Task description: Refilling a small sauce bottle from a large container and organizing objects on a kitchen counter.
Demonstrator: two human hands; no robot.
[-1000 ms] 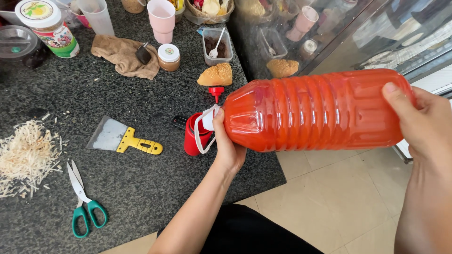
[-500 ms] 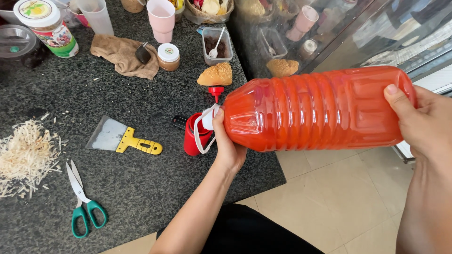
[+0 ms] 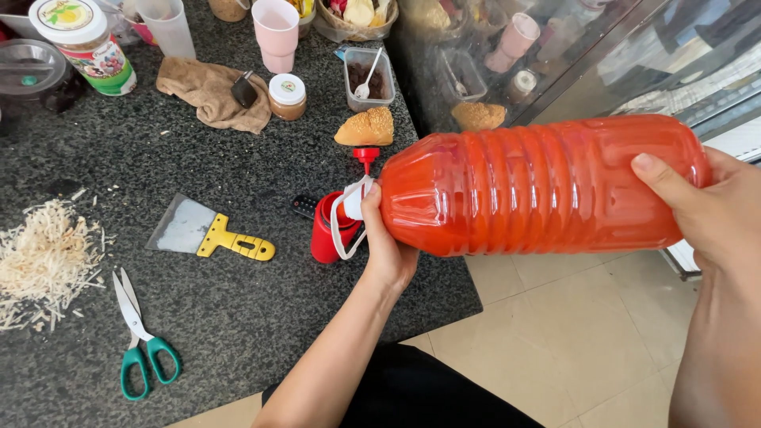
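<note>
At the far left corner of the dark speckled stone counter a round white-lidded jar with a green and red label is standing. Nearer the middle a small glass jar with a white round lid is sitting just beside a crumpled brown cloth, and a pink plastic cup is standing behind them.

The big clear ribbed plastic bottle full of orange-red liquid is lying almost horizontal in the air, half over the counter edge, half over the beige tiled floor. Its white-capped neck is pointing left, touching the top of a small red squeeze bottle that is standing upright on the counter near the front edge. The left hand is wrapping closed around the big bottle's neck and shoulder w/ thumb on the cap side. The right hand is gripping the bottle's base, thumb lying on top.

Left of the squeeze bottle, well apart, a metal scraper with yellow handle and green-handled scissors are lying flat, w/ open counter between them.
</note>
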